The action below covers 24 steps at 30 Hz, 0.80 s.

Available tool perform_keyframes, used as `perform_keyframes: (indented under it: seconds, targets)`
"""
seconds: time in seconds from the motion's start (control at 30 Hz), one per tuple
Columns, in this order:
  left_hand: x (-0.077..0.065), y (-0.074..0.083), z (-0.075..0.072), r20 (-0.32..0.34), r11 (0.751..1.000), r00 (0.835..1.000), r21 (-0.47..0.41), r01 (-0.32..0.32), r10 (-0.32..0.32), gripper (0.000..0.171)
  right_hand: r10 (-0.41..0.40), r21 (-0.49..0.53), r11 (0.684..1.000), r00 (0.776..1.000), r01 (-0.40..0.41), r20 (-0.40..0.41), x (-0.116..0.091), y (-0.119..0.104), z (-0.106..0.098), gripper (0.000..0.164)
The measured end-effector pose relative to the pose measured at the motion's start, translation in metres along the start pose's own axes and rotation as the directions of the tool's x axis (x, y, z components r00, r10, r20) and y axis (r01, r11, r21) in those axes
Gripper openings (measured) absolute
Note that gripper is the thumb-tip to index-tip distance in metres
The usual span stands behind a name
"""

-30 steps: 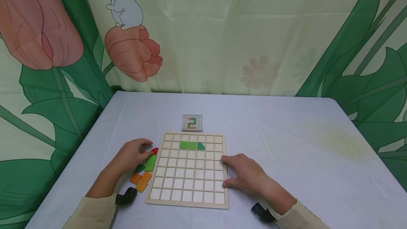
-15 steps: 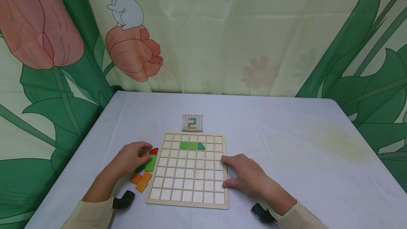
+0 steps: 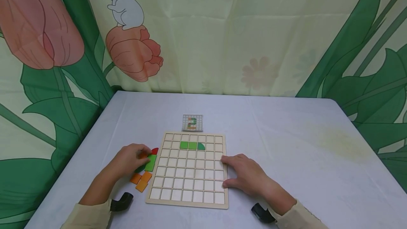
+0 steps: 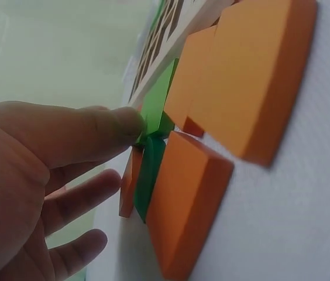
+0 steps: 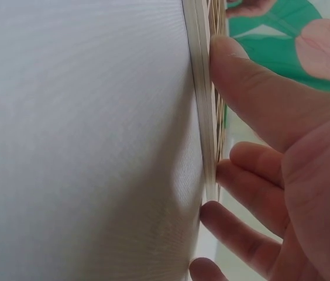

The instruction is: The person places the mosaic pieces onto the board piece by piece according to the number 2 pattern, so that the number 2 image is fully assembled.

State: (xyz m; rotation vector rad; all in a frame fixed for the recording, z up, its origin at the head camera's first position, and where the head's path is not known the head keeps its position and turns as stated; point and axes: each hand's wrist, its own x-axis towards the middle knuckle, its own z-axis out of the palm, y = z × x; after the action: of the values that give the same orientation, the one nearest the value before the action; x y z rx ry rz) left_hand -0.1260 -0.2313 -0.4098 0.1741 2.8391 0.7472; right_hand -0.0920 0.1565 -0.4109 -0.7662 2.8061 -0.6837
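My left hand is beside the wooden grid board, over a group of loose tiles. Its thumb and index fingertips touch the bright green tile and lie near a red quarter-round tile; whether they pinch anything is hidden. A dark green tile and several orange tiles surround that spot. My right hand rests its spread thumb and fingers against the board's right edge. On the grid, two green squares and a dark green quarter-round tile sit in a row.
A small pattern card showing a coloured shape on a grid lies just beyond the board. White cloth covers the table. A printed curtain hangs behind it. Black wrist camera parts stick out by the sleeves.
My left hand moves from over the red tile back slightly, then its fingertips come onto the green and red tiles, uncovering an orange tile beneath. The right hand and board stay still.
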Motion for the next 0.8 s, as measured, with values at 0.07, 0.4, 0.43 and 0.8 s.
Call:
perform_keyframes:
  seconds: [0.07, 0.4, 0.43, 0.8]
  targets:
    - [0.0003, -0.0007, 0.0005, -0.001, 1.000, 1.000, 0.000, 0.000, 0.000, 0.024, 0.002, 0.004, 1.000, 1.000, -0.002, 0.001, 0.0002, -0.0001, -0.0002, 0.067]
    - [0.0006, 0.0012, -0.0016, 0.016, 1.000, 1.000, -0.002, -0.013, 0.013, 0.018, 0.005, 0.010, 1.000, 1.000, -0.005, -0.003, 0.0004, -0.0003, 0.0015, 0.068]
    - [0.0007, 0.0013, -0.0015, 0.018, 1.000, 1.000, -0.002, -0.015, 0.015, 0.019, 0.004, 0.010, 1.000, 1.000, -0.003, -0.004, 0.0004, -0.0003, 0.0016, 0.068]
    - [0.0033, 0.0021, 0.0014, 0.001, 1.000, 1.000, -0.028, -0.004, 0.004, 0.023, -0.006, 0.013, 1.000, 1.000, 0.006, -0.003, 0.0009, 0.0006, 0.0021, 0.067]
